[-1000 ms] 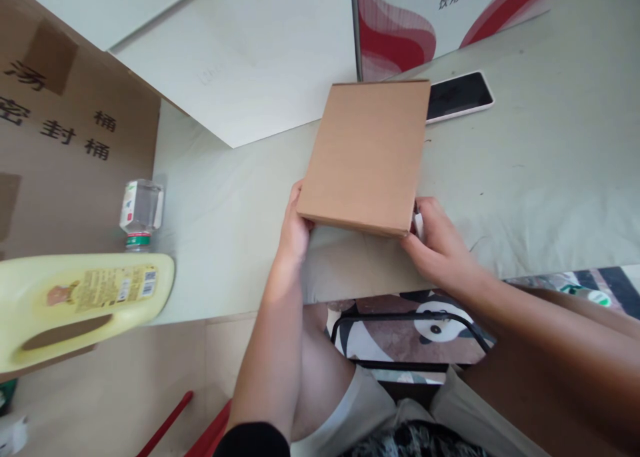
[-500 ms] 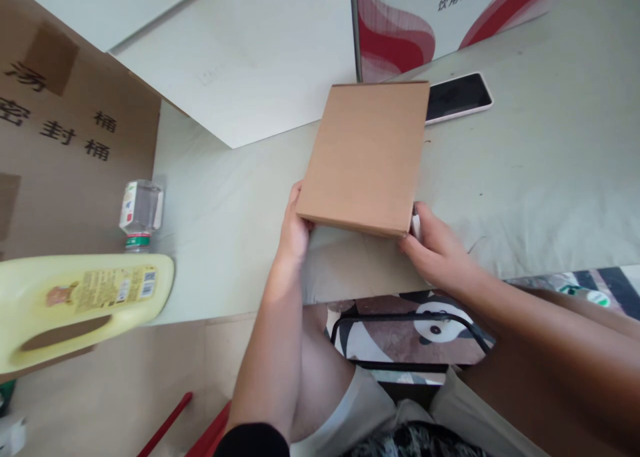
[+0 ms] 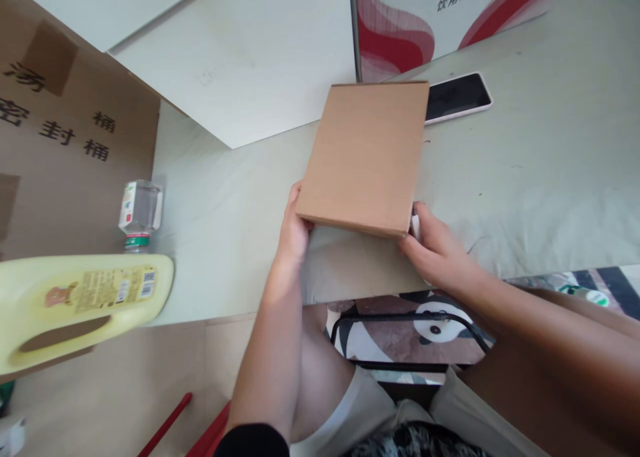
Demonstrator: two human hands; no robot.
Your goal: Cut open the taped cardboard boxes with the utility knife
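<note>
A plain brown cardboard box (image 3: 367,157) is held between my two hands above the cloth-covered surface, its near edge toward me. My left hand (image 3: 294,229) is closed on the near left corner, fingertips partly hidden beneath the box. At the near right corner, my right hand (image 3: 434,247) grips the box. A small white and dark object (image 3: 415,224) shows between that hand's fingers and the box side; its kind is unclear. Just past the far right corner lies a phone (image 3: 459,97) with a dark screen, partly covered by the box.
Behind the box stand a white panel (image 3: 235,64) and a red-and-white carton (image 3: 400,30). A large printed carton (image 3: 65,137) is at the left, with a clear bottle (image 3: 143,207) and a yellow jug (image 3: 115,287) lying near it. The surface's front edge is close to my legs.
</note>
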